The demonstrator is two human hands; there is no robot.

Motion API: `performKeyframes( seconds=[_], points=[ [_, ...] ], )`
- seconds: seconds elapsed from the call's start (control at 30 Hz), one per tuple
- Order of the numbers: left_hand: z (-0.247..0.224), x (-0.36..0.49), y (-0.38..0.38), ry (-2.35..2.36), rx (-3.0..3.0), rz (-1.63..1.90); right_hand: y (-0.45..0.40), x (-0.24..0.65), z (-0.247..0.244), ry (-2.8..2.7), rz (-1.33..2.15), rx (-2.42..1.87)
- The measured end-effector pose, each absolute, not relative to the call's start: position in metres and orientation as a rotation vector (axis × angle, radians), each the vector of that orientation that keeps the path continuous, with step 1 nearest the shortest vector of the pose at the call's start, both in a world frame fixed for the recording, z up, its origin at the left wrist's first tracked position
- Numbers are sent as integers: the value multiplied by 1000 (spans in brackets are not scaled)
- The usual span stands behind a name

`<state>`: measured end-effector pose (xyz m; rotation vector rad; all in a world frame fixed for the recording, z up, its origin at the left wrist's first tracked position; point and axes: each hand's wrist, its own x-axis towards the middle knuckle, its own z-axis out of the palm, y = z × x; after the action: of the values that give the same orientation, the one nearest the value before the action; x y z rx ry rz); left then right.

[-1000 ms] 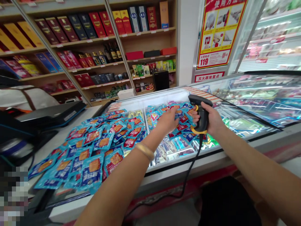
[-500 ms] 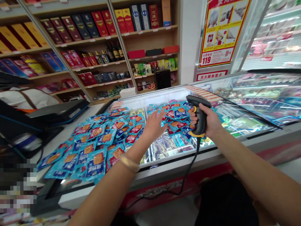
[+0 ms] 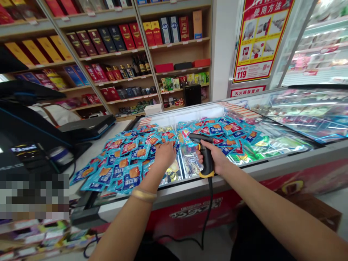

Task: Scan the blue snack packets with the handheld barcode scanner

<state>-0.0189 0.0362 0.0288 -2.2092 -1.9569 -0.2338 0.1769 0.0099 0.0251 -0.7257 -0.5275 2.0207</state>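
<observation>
My right hand point(image 3: 213, 157) is wrapped round the grip of a black and yellow barcode scanner point(image 3: 207, 159), whose head points left above the freezer glass. At the right edge of the left heap of blue snack packets point(image 3: 133, 174), my left hand point(image 3: 165, 156) has its fingers bent down on the packets; what they hold, if anything, is hidden. A second heap of packets point(image 3: 231, 127) lies behind and to the right of the scanner. One packet point(image 3: 186, 135) lies just left of the scanner's head.
A chest freezer point(image 3: 187, 188) with a glass top bears the packets. The scanner's cable point(image 3: 210, 206) hangs down its front. At the left stand a black scale point(image 3: 89, 127) and a dark machine; shelves of boxes rise behind.
My left hand has moved from between the heaps left onto the left heap, its fingers now bent. The scanner in my right hand has moved left and lower. The view has shifted.
</observation>
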Motion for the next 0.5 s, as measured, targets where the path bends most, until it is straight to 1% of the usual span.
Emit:
performKeyframes(
  seconds=[0.37,0.5],
  points=[
    [43,-33,45,-2040,-2406,-147,5,176,18,-570,2005,-733],
    [47,-34,48,-2049,-2416,-187,5,176,19,-596,1997,-735]
  ],
)
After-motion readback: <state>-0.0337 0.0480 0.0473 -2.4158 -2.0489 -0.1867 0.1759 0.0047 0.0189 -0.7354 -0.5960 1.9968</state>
